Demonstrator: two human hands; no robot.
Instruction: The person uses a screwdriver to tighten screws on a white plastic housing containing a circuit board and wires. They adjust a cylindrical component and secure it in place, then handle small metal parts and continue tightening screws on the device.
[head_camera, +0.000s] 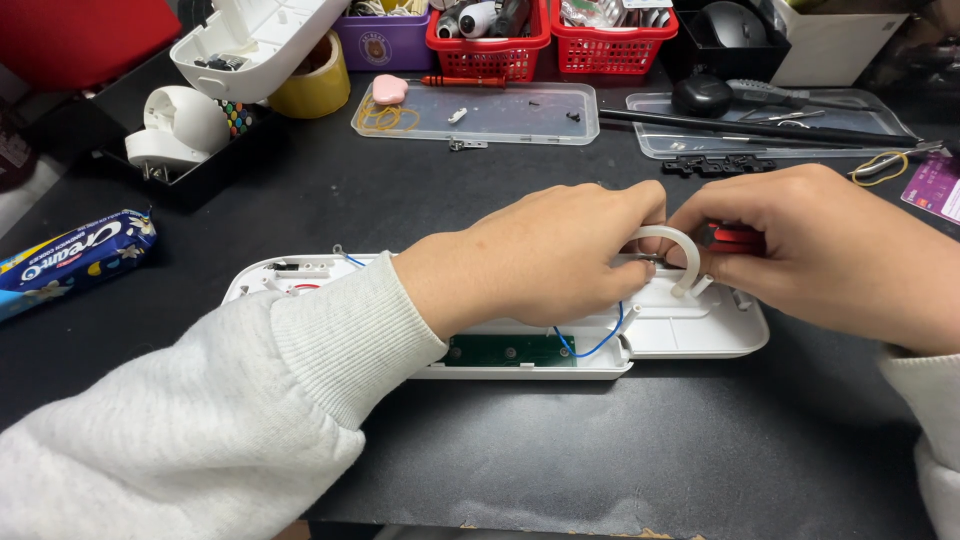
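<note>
A flat white plastic casing (700, 335) lies open on the black table, showing a green circuit board (510, 351) and a blue wire (600, 340). My left hand (540, 255) rests over the casing's middle and pinches a white curved plastic ring (680, 250) at its right end. My right hand (830, 250) meets it from the right, closed around a red-handled tool (735, 238) whose tip is hidden between the fingers.
Behind are a clear tray (500, 115) with rubber bands and screws, a second clear tray (760, 125) with tools, red baskets (490, 45), a purple box (385, 40), a yellow tape roll (315, 85), white device parts (185, 125) and a blue snack packet (70, 260) at left.
</note>
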